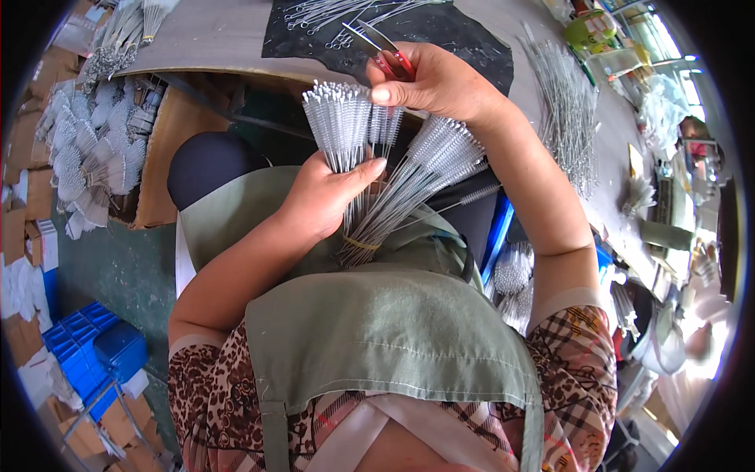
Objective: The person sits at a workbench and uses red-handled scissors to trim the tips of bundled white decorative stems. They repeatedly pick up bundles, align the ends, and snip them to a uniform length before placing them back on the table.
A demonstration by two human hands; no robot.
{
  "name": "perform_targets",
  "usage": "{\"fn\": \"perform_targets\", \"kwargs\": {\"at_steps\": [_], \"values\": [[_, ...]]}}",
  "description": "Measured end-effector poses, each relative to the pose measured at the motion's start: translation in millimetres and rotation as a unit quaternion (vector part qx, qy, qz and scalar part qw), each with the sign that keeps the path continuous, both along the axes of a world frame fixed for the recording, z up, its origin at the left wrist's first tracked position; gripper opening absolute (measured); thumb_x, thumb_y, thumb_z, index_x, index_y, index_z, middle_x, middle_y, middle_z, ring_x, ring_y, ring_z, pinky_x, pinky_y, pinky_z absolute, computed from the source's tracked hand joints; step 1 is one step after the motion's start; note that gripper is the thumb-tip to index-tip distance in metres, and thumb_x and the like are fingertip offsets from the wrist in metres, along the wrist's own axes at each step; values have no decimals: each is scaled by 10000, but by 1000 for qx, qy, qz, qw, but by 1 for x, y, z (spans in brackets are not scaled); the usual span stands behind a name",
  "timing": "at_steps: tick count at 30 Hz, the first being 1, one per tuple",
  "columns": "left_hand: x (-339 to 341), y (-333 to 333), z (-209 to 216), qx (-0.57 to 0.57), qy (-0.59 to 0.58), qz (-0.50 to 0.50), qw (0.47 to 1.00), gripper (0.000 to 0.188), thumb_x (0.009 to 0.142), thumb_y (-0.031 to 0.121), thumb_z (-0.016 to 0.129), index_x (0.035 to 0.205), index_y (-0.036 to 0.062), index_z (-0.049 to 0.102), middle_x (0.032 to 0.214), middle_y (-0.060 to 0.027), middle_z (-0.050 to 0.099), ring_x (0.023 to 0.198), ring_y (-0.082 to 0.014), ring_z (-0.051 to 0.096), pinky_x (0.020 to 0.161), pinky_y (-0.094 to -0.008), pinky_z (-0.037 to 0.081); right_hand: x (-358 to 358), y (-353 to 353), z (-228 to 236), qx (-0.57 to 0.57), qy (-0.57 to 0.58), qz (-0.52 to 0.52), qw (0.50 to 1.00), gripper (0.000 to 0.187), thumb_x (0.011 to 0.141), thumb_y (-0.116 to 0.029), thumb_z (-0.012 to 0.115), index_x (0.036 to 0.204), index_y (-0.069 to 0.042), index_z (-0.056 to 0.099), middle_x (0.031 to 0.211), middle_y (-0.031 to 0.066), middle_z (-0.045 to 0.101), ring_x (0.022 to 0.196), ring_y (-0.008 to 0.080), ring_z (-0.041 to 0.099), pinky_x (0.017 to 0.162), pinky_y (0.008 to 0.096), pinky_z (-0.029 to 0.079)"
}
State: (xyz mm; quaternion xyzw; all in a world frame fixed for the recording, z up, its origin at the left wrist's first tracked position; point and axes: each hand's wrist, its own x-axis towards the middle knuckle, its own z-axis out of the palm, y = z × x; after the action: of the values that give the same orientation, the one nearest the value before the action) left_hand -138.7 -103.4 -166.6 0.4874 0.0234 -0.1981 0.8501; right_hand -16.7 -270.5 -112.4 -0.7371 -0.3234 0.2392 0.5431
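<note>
My left hand (321, 195) is closed round the stems of a bundle of thin wire brushes (338, 122), which stands upright with its white bristle heads on top. In my right hand (444, 82) sits a pair of small red-handled scissors (399, 68), its blades apart and pointing up to the far left. The right thumb is beside a few brush heads (385, 126) at the bundle's right edge. A second bundle of brushes (440, 153) leans to the right over my lap. A yellow rubber band (362, 244) circles stems at the bottom, near the apron.
Loose wire brushes (558, 102) lie on the table at right. Wire pieces with looped ends (326, 14) rest on a black mat (472, 39). A cardboard box (161, 157) and bundled brushes (98, 149) are at left, with a blue plastic stool (86, 338) below.
</note>
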Motion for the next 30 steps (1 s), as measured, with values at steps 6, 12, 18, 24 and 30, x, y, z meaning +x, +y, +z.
{"fn": "perform_targets", "kwargs": {"at_steps": [6, 12, 18, 24, 30], "values": [[-4, -1, 5, 2, 19, 26, 999, 132, 830, 48, 595, 951, 9, 558, 847, -32, 587, 742, -104, 575, 674, -253, 482, -12, 3, 10, 26, 31, -15, 999, 226, 782, -198, 694, 779, -63, 513, 690, -64, 468, 644, 39, 424, 600, 182, 365], [-4, -3, 7, -9, 16, 45, 999, 157, 823, 28, 596, 970, 2, 547, 853, -35, 588, 753, -105, 576, 692, -257, 485, -10, -3, 7, 25, 53, 8, 998, 217, 790, -204, 686, 774, -86, 505, 685, -79, 434, 617, 34, 384, 564, 182, 332], [-5, -1, -1, 1, 13, 41, 999, 181, 830, 13, 566, 1007, -15, 541, 907, -67, 606, 828, -133, 586, 757, -279, 474, -6, -5, 5, 7, 57, 18, 998, 212, 772, -203, 699, 790, -82, 525, 706, -65, 480, 678, 51, 474, 641, 194, 385], [-6, -1, -2, 12, 19, 54, 998, 161, 834, 12, 555, 992, -11, 540, 914, -85, 618, 836, -146, 590, 764, -283, 470, -11, -6, 4, -5, 15, -31, 999, 257, 725, -231, 682, 884, -55, 583, 749, -8, 542, 709, 98, 473, 672, 228, 390], [-6, -1, 9, 21, 41, 40, 998, 125, 819, 8, 587, 940, 9, 557, 854, -46, 592, 786, -118, 585, 667, -266, 487, 0, -10, 0, -82, 13, 8, 997, 311, 727, -344, 717, 801, -73, 586, 677, -35, 513, 678, 82, 458, 660, 231, 376]]}}
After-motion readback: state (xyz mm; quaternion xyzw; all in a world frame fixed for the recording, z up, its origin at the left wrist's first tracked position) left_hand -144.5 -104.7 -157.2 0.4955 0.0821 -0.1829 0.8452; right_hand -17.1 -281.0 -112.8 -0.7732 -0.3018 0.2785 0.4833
